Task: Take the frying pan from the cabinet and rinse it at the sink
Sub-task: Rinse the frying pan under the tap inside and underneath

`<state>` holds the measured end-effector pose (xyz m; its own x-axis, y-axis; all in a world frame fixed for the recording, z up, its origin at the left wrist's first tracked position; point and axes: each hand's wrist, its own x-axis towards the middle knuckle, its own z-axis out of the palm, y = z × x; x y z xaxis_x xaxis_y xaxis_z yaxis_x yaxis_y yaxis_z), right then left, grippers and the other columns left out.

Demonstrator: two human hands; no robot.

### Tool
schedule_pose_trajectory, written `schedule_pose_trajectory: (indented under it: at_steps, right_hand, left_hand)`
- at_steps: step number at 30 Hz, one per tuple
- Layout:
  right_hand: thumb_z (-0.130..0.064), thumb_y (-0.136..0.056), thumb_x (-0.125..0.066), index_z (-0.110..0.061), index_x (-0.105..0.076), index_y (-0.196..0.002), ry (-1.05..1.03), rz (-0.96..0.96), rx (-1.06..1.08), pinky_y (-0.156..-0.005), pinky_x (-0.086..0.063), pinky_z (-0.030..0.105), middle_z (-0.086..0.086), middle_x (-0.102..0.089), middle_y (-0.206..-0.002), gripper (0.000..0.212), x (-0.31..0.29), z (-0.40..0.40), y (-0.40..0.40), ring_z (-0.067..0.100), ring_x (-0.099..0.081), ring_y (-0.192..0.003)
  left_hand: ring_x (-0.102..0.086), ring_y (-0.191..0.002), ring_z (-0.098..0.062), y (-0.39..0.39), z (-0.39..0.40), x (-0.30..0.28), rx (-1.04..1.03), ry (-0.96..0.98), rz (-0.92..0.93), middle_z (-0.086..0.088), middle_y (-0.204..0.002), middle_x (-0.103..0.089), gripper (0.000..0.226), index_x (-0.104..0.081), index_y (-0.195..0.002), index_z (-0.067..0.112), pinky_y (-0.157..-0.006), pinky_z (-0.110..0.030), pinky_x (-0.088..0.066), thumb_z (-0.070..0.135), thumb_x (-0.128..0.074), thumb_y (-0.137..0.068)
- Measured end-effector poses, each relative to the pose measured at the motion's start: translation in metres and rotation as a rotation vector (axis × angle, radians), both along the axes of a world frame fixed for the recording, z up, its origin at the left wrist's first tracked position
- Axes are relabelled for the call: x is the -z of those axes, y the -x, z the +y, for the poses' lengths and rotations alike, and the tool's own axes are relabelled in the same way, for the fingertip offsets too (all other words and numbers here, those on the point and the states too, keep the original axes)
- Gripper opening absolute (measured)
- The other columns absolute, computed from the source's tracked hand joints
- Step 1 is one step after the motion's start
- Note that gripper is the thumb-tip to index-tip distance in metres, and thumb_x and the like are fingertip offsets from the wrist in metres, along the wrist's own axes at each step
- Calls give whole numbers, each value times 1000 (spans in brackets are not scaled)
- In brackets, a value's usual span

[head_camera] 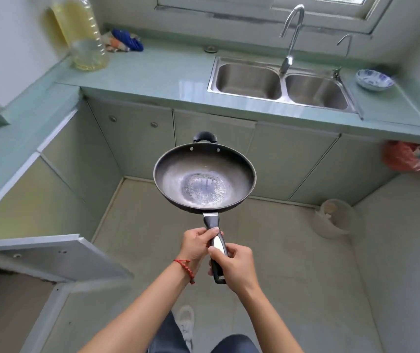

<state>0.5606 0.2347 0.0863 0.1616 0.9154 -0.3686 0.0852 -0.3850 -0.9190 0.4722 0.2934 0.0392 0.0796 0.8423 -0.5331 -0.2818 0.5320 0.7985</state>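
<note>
Two hands are being wrapped around the long handle (217,247) of the frying pan (205,178), which is being held out level in mid-air above the floor (293,263). The left hand (196,247) is being closed on the handle from its left side, nearer the bowl, with the thumb laid across the top just behind the metal neck. The right hand (234,267) is being curled around the handle from its right side, closer to the butt end, its thumb resting on the shiny strip along the handle's top. The black end of the handle is being left showing just below the right fingers (222,253).

The pan's bowl is being carried beyond the fingertips, away from the body, with a small loop grip (205,136) on its far rim. The worn, pale patch in the bowl's middle is being turned upward.

Farther ahead of the fingers, well apart from the pan, the double sink (280,85) and its curved tap (291,38) are being faced. An open cabinet door (58,256) is being shown to the left of the left wrist, which bears a red cord bracelet (186,268).
</note>
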Motion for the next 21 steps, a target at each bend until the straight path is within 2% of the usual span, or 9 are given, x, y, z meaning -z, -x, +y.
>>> schedule_pose_trajectory:
  at_steps: [2, 7, 14, 18, 21]
  right_hand:
    - [-2, -76, -62, -7, -50, -50, -28, 0, 14, -40, -40, 23, 7, -47, -45, 29, -7, 26, 1, 23, -55, -40]
    - [-3, -77, -62, -2, -52, -56, -69, 0, 35, -39, -40, 21, 10, -48, -50, 23, -25, 85, -4, 18, -57, -36]
    - [-5, -77, -62, -4, -51, -55, -100, -3, 45, -38, -39, 20, 13, -48, -54, 24, -28, 172, -37, 19, -57, -37]
    - [-16, -68, -63, -3, -52, -56, -116, 7, 46, -42, -43, 24, 14, -48, -53, 21, -27, 232, -65, 20, -57, -38]
    - [-17, -66, -62, -7, -49, -52, -130, -9, 33, -45, -41, 26, 0, -49, -40, 22, -27, 279, -92, 24, -56, -42]
  left_hand:
    - [-58, -51, -14, 0, 29, -10, 12, -24, 0, -1, -51, -67, 27, -68, -55, 6, -68, -35, -47, 2, -60, -81]
    - [-60, -49, -12, -8, 90, -32, 37, -78, -14, 1, -50, -67, 18, -62, -65, -3, -67, -34, -47, 3, -59, -81]
    - [-58, -58, -19, -41, 179, -39, 62, -103, -4, 1, -52, -68, 19, -64, -65, -2, -73, -38, -48, 5, -59, -82]
    - [-60, -58, -17, -70, 239, -42, 66, -132, 12, 2, -53, -69, 20, -64, -65, -2, -73, -36, -49, 5, -58, -82]
    - [-59, -59, -19, -96, 285, -45, 48, -146, 32, 2, -53, -69, 20, -63, -65, -4, -72, -36, -49, 7, -59, -82]
